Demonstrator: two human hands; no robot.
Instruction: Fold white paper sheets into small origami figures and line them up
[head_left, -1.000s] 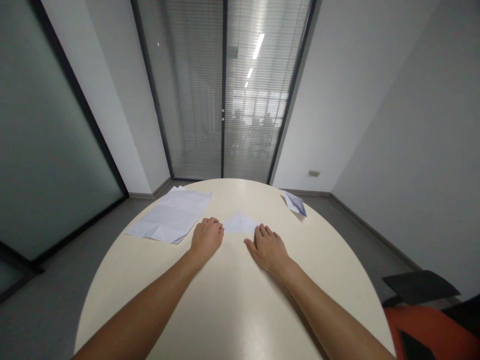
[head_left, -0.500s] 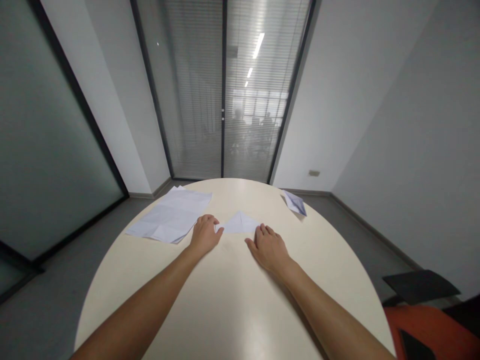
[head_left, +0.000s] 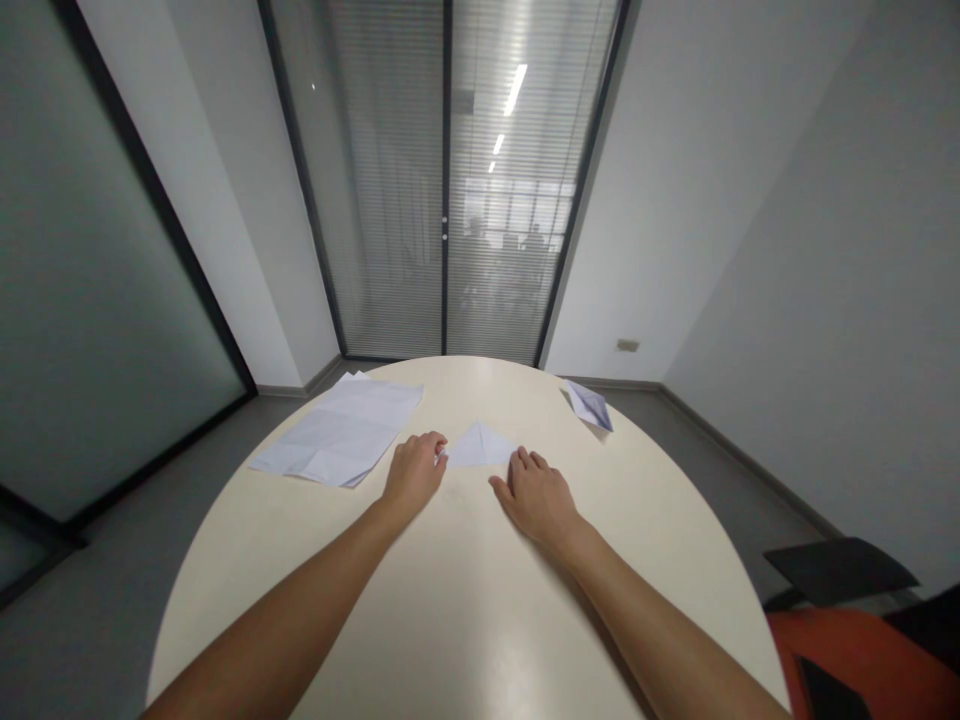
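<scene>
A white sheet of paper folded into a triangle (head_left: 480,446) lies flat on the table, its peak pointing away from me and a crease running down its middle. At its left corner is my left hand (head_left: 415,470), closed, with thumb and curled fingers pinching the paper's tip. My right hand (head_left: 541,492) rests over the right corner, fingers stretched out and lying flat, thumb held apart. That corner is partly hidden under the fingers.
Several white paper sheets (head_left: 341,430) lie stacked on the left of the round table (head_left: 450,600). A folded paper piece (head_left: 589,406) sits near the far right edge. An orange and black chair (head_left: 847,650) stands at the lower right, and a glass partition with blinds (head_left: 397,200) is beyond the table.
The fingers of my left hand have moved slightly right and curled in at the paper's left corner. My right hand stays in the same place.
</scene>
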